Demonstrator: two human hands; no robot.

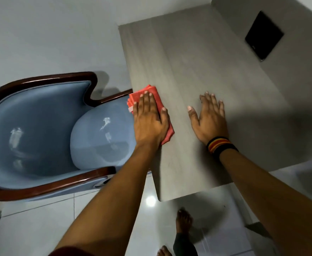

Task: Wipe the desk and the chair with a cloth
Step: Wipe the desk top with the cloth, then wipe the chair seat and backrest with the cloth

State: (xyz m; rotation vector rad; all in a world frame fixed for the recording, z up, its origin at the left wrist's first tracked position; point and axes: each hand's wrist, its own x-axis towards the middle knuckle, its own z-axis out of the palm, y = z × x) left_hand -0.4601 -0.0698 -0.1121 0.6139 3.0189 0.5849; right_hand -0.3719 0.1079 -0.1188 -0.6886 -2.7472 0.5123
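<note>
Pale grey wood-grain desk (197, 74) filling the upper right of the head view, set against a grey wall with a black square plate (264, 36) on it. Glossy white tiled floor (31, 228) below, catching a bright spot of light near the desk's corner. Blue upholstered armchair (46, 130) with a dark polished wooden frame just left of the desk, seat tucked close against the desk's left edge.

Left hand (149, 121) spread flat, palm down, fingers extended and slightly fanned, pressing on a folded red cloth (154, 100) at the desk's left edge. Cloth pinned under the palm rather than gripped, one corner hanging past the edge over the chair seat, another corner showing below the thumb. Left forearm reaching up from the lower middle of the frame, nearly straight.

Right hand (209, 119) likewise open and flat, palm down on bare desk surface, holding nothing, thumb splayed toward the cloth. Well apart from the left hand, with bare desk between. Striped black, red and yellow wristband (219, 145) on the right wrist. Right forearm stretching in from the lower right.

Bare foot (183, 221) on the tiles below the desk's near corner.
</note>
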